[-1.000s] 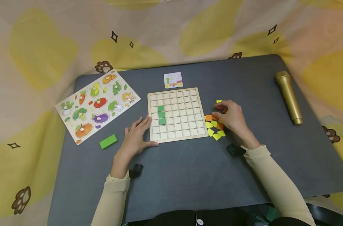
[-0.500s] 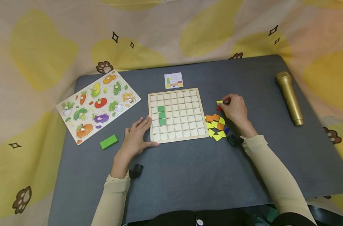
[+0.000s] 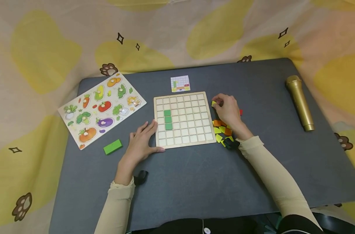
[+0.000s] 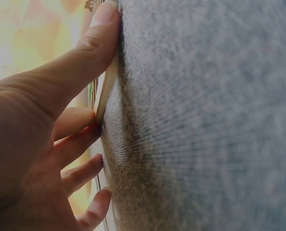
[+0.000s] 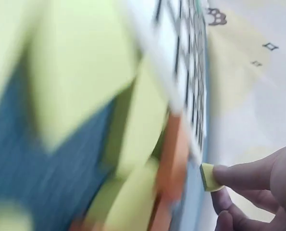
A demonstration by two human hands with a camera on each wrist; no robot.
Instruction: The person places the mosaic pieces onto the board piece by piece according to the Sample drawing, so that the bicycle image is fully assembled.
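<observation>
A wooden grid board (image 3: 183, 145) lies mid-table, with a column of green squares (image 3: 168, 119) in its left part. At its lower left corner my left hand (image 3: 140, 141) rests with thumb on the front edge and fingertips along the left edge; the left wrist view shows the thumb (image 4: 87, 50) against the rim. To the right of the board, my right hand (image 3: 230, 112) pinches a small yellow block (image 5: 211, 177) between thumb and finger, close to the board's right edge. Its exact shape is partly hidden by the fingers.
Yellow and orange blocks (image 3: 219, 138) lie loose beside the board's right edge. A red block (image 3: 241, 112) peeks out past the right hand. A pattern card (image 3: 180, 84) is behind the board. A vegetable puzzle (image 3: 101, 110), a green block (image 3: 112, 147) and a gold microphone (image 3: 300, 103) also lie around.
My right hand has picked the yellow block from beside the red one and carried it left toward the board. The left hand stays at the board's corner.
</observation>
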